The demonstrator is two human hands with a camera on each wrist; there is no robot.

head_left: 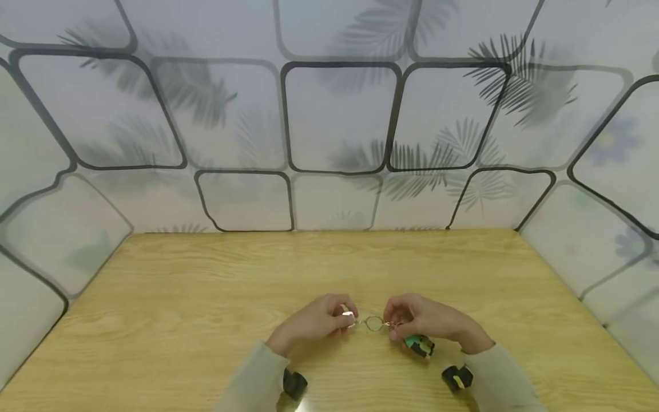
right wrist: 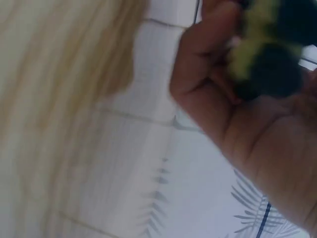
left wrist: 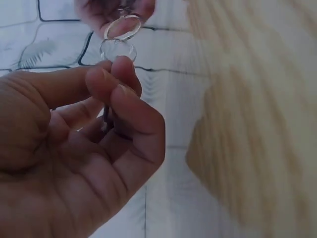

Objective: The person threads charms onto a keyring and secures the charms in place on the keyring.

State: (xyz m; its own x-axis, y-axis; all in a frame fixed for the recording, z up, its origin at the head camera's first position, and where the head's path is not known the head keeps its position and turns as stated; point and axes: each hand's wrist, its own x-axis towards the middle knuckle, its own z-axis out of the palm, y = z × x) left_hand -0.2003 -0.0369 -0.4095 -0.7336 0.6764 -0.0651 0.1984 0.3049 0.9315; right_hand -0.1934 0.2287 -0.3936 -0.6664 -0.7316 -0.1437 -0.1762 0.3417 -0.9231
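Observation:
Over the near middle of the table, my left hand (head_left: 325, 319) pinches a small shiny silvery piece (head_left: 349, 318) between thumb and fingers. From it a metal ring (head_left: 374, 331) stretches across the gap to my right hand (head_left: 423, 317). In the left wrist view, two linked rings show just beyond the left fingertips. The right fingertips grip the other end of the keychain by its small links. Below the right hand hangs a green, yellow and black charm (head_left: 420, 345), large and blurred in the right wrist view; its exact shape I cannot tell.
The wood-grain table (head_left: 206, 286) lies under both hands. A pale curtain (head_left: 340, 117) with dark rounded outlines and leaf prints stands behind the table and along both sides. Black wrist devices (head_left: 295, 384) sit at both sleeve cuffs.

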